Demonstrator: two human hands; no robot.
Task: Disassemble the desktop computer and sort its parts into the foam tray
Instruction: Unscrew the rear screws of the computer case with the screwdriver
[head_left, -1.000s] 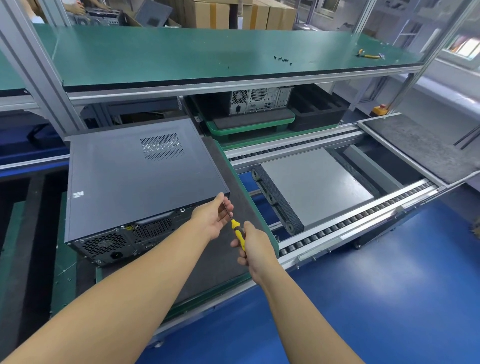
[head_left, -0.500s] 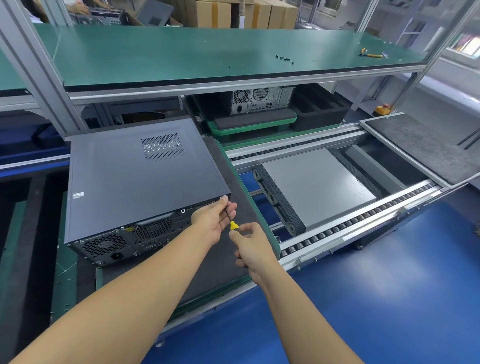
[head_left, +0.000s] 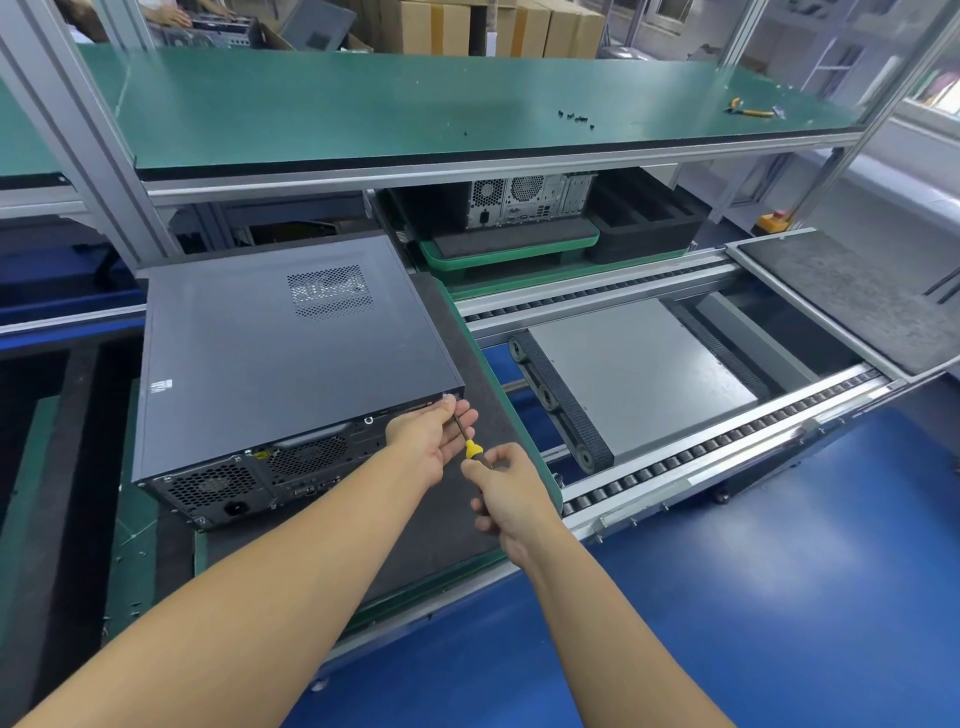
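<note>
PC (head_left: 280, 353) lies flat on the left of the tabletop (head_left: 485, 384), rear panel facing near. Right hand (head_left: 506, 491) grips the screwdriver (head_left: 471, 448) by its yellow handle. Left hand (head_left: 428, 434) pinches the shaft, tip at the PC's near-right corner. Foam tray (head_left: 644, 223) sits far back, under the shelf (head_left: 363, 104).

Desktop PC (head_left: 270, 353): dark grey case, honeycomb-perforated vent patch on top, small white sticker nr its left edge. Screwdriver (head_left: 471, 448) at PC's rear right corner: yellow handle, dark shaft. Pad (head_left: 454, 338) under PC: dark grey w/ green rim. Shelf (head_left: 363, 104) above PC: green. Foam tray (head_left: 649, 223) behind-right of PC: black. Floor (head_left: 727, 597): blue.
</note>
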